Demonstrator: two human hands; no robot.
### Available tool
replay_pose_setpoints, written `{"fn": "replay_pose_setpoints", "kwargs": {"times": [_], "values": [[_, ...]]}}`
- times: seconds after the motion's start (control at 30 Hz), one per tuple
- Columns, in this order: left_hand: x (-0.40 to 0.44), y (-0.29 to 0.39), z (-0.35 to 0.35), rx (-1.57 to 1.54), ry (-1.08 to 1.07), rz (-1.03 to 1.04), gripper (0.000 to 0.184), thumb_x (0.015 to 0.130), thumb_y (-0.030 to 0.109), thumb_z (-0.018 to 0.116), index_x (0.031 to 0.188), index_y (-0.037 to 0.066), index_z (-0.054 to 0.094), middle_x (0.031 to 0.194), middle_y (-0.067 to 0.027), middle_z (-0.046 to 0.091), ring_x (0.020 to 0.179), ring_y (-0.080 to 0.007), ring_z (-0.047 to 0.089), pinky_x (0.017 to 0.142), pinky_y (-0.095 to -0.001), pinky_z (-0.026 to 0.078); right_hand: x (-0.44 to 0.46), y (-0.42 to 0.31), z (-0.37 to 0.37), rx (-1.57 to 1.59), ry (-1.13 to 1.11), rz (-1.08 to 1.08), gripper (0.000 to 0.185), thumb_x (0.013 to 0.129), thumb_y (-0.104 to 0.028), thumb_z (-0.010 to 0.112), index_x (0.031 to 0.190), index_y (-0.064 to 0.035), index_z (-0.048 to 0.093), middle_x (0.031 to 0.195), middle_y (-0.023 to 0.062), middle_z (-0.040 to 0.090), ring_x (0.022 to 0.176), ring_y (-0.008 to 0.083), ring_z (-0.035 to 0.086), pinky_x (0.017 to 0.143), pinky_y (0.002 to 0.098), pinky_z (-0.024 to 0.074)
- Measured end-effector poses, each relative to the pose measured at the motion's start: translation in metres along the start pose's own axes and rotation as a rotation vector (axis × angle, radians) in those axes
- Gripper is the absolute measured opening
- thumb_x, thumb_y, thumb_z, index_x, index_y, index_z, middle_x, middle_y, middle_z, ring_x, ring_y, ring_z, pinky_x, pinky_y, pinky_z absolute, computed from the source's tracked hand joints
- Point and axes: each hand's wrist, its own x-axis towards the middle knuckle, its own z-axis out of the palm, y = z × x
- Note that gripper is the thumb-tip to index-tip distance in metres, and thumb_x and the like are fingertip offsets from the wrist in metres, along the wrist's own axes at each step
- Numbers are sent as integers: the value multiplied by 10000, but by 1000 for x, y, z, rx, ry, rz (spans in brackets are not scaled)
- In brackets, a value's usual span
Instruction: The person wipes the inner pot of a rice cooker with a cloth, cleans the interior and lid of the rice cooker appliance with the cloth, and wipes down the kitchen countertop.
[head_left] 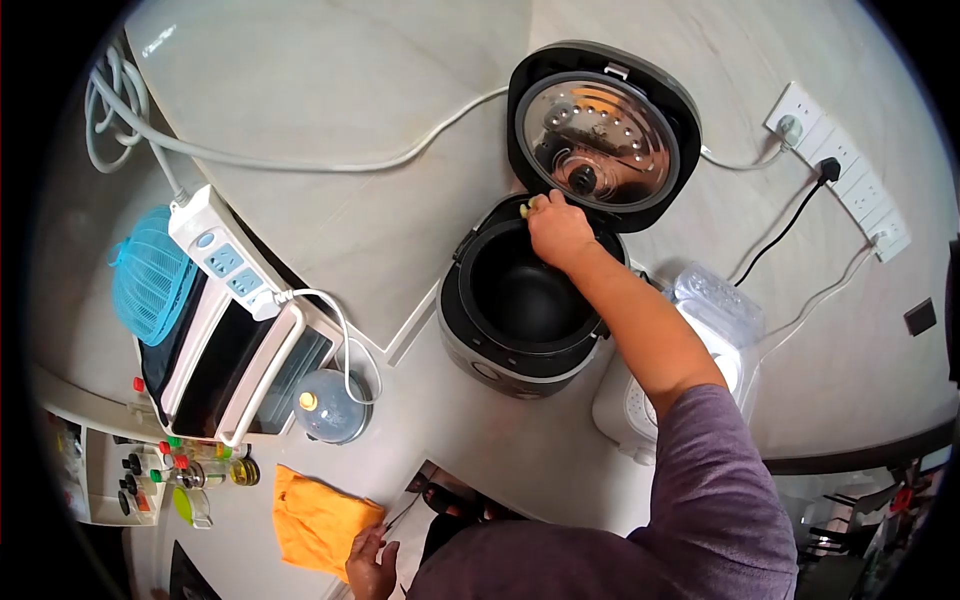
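Note:
A black rice cooker point(515, 362) stands on the counter with its lid point(690, 110) raised, and its dark inner pot point(530, 300) looks empty. At the back rim of the cooker, near the lid hinge, my right hand point(560, 232) is closed on a small yellowish-green thing point(525, 210), too small to name. Low in the view, my left hand point(372, 566) is beside an orange cloth point(318, 520), fingers apart, with nothing visible in it.
A white appliance point(625, 405) stands right of the cooker. Leftward are a power strip point(222, 250), a blue mesh cover point(152, 280), an oven point(235, 360), a round grey-blue container point(330, 408) and several bottles point(205, 472). Wall sockets point(845, 165) and cables lie at the right.

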Motion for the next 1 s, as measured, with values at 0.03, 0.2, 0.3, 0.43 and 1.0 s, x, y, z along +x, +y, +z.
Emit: {"fn": "replay_pose_setpoints", "kwargs": {"times": [0.03,0.2,0.3,0.43,1.0], "values": [[-5,-6,2,5,-20,10,349,860,19,853,1195,-41,775,1269,-202,762,900,-277,783,854,-377,627,-6,1,1,-9,-4,40,283,1020,-193,628,1173,-37,808,1321,142,705,1247,331,650,937,440,631],[-17,-9,8,1,-52,35,342,866,37,854,1189,-35,768,1268,-203,762,866,-272,781,798,-364,633,-18,7,-14,-40,-181,186,305,1013,-183,639,1205,-9,801,1341,182,703,1241,373,697,961,460,630],[-20,-14,6,17,-28,39,347,873,48,853,1202,-28,772,1273,-196,763,860,-262,783,796,-363,632,-12,5,-19,-68,-223,182,328,986,-151,662,1254,-10,787,1337,192,704,1260,367,688,965,457,633],[-16,-14,7,17,-39,-10,350,882,58,852,1212,-27,771,1282,-196,761,870,-263,786,809,-372,631,-2,2,17,151,436,-151,194,962,-104,655,1095,-42,782,1234,134,716,1157,314,697,904,427,628],[-26,-22,8,2,-40,2,321,884,25,837,1181,-64,755,1262,-198,765,880,-271,781,795,-376,629,-59,35,-7,70,-43,210,240,961,-115,633,1048,30,804,1208,238,710,1061,394,748,958,464,627]]}}
